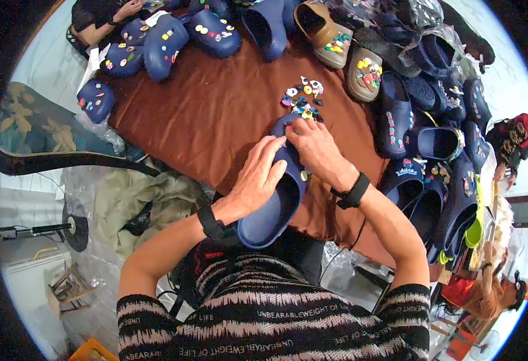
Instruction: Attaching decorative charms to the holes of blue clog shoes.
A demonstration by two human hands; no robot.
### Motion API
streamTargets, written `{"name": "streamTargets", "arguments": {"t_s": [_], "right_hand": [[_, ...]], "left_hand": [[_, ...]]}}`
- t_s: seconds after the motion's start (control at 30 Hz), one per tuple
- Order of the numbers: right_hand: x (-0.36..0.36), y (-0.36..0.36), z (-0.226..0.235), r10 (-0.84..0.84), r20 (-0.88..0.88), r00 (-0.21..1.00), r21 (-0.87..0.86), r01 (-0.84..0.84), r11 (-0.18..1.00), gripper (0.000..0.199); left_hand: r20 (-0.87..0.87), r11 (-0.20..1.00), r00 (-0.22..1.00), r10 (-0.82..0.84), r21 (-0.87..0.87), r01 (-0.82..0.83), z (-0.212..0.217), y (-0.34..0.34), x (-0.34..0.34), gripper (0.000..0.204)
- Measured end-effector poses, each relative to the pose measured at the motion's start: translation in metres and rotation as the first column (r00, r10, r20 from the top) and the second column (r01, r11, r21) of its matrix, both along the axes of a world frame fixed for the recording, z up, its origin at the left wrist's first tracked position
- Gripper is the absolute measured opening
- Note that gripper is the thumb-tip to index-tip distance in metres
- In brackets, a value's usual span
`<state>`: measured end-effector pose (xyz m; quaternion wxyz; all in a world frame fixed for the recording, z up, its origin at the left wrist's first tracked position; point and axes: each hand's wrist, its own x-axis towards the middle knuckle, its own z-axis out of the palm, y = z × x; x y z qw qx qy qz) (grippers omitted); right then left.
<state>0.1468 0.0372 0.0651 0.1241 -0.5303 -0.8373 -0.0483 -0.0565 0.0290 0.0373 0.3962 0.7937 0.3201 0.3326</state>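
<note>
A navy blue foam clog (270, 212) lies at the table's near edge, toe pointing away and open heel toward me. My left hand (255, 178) grips the left side of its upper, fingers stretched along it and thumb across the top. At the toe my right hand (317, 148) is closed, its fingertips pressed down on the upper. Whatever sits under those fingertips is hidden. Just beyond the toe is a small pile of colourful shoe charms (305, 99), and a few small charms (304, 175) show by the clog's right side.
A brown cloth (195, 114) covers the table. Navy clogs with charms (216, 33) line its far edge, and more clogs (396, 114) crowd the right side with two-tone brown ones (365, 73). A patterned chair (47, 129) stands left. Other people (486, 289) are at the right and far left.
</note>
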Motion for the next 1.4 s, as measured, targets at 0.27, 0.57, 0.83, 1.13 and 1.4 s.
{"name": "streamTargets", "arguments": {"t_s": [0.27, 0.57, 0.83, 1.13, 1.4], "right_hand": [[0.018, 0.009, 0.004, -0.008, -0.177, 0.984, -0.125, -0.014, 0.992, 0.030], [0.013, -0.001, 0.002, -0.011, -0.340, 0.940, 0.004, 0.013, 1.000, 0.026], [0.046, 0.009, -0.016, -0.247, -0.650, 0.719, -0.135, 0.211, 0.968, 0.024], [0.109, 0.039, -0.035, -0.511, -0.571, 0.643, -0.421, 0.305, 0.854, 0.024], [0.094, 0.051, -0.050, -0.630, -0.488, 0.604, -0.527, 0.371, 0.764, 0.028]], "left_hand": [[0.016, 1.000, 1.000, -0.016, 0.000, 0.016, 0.005, 0.000, -0.002, 0.048], [0.014, 1.000, 1.000, -0.021, 0.015, 0.021, 0.003, -0.004, -0.004, 0.049], [0.000, 0.999, 0.999, -0.034, 0.001, 0.034, 0.002, -0.002, -0.004, 0.049], [-0.006, 1.000, 1.000, -0.028, 0.014, 0.028, 0.001, -0.001, -0.003, 0.047], [-0.025, 0.999, 0.999, -0.026, 0.040, 0.027, -0.003, 0.000, -0.004, 0.048]]}}
